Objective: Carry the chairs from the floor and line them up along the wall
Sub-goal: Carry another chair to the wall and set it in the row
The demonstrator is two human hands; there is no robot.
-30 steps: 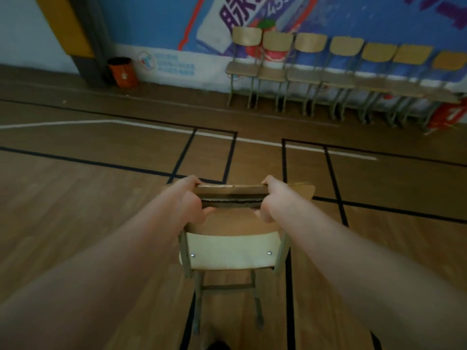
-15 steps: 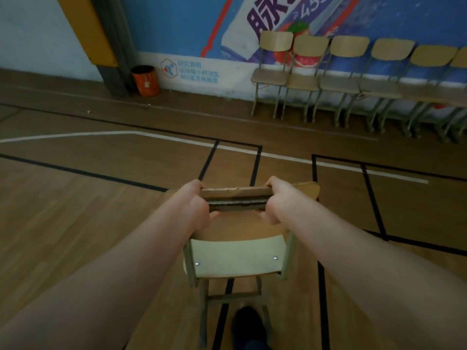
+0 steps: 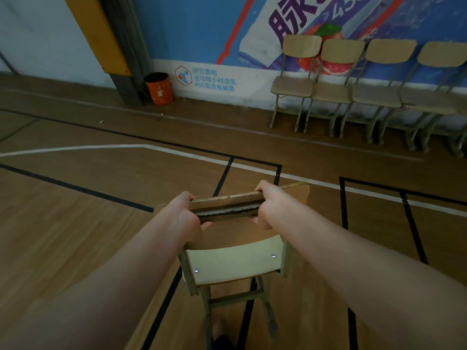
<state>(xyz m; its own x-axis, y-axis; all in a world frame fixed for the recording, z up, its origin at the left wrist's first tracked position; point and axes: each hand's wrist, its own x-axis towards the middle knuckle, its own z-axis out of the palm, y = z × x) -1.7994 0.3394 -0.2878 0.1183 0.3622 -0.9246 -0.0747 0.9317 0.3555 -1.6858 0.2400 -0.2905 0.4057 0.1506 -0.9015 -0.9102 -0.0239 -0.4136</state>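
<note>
I am holding a small chair with a pale plywood backrest, brown wooden seat and grey-green metal frame [image 3: 231, 261] out in front of me over the wooden gym floor with black and white court lines [image 3: 75, 223]. My left hand [image 3: 184, 214] and right hand [image 3: 269, 207] are each curling tightly round the same thin board edge, which I am taking to be the far edge of the seat. The backrest is facing me and the legs are hanging below, blurred, so I cannot tell whether they are clearing the floor.

Ahead and to the right, a row of matching wooden chairs [image 3: 293, 84] is standing against the blue painted mural wall [image 3: 202, 34], well apart from me. The open place at the row's left end looks like where this one is going.

Several things are worrying me. The load is hanging from one narrow edge, so the chair could be swinging and its legs catching my shins or the dark shoe [image 3: 222, 341] beneath. Sweaty fingers could be slipping off that edge. Setting down too close could be knocking the end chair askew, and drifting left could be bringing me into the orange cylindrical bin [image 3: 158, 88] beside the yellow padded pillar [image 3: 101, 34].
</note>
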